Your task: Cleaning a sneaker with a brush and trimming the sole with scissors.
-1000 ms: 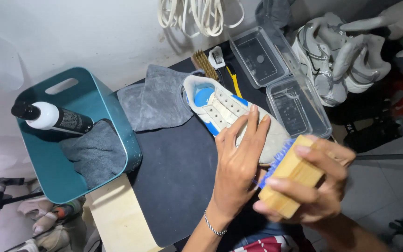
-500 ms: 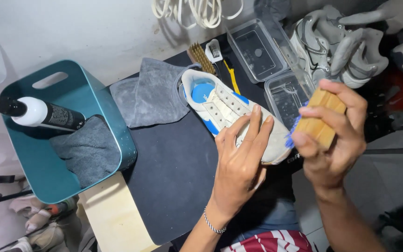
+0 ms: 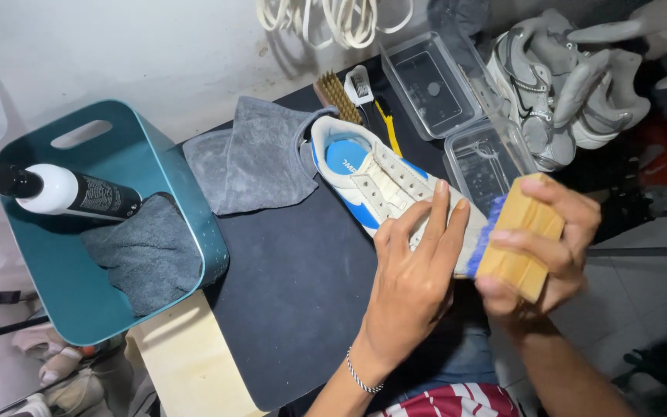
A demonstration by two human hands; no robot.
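On the dark surface (image 3: pixel 287 309), the left hand (image 3: pixel 411 286) is pressing flat, fingers spread, on the white-and-blue sneaker (image 3: pixel 384 181) — the right hand (image 3: pixel 538 247), grip pinching the wooden brush (image 3: pixel 515 239), is coming back down to its toe.

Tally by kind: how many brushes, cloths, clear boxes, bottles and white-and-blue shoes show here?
Brushes: 3: wooden brush, bristle brush, small brush
Cloths: 2
Clear boxes: 2
Bottle: 1
Shoe: 1
Total: 9
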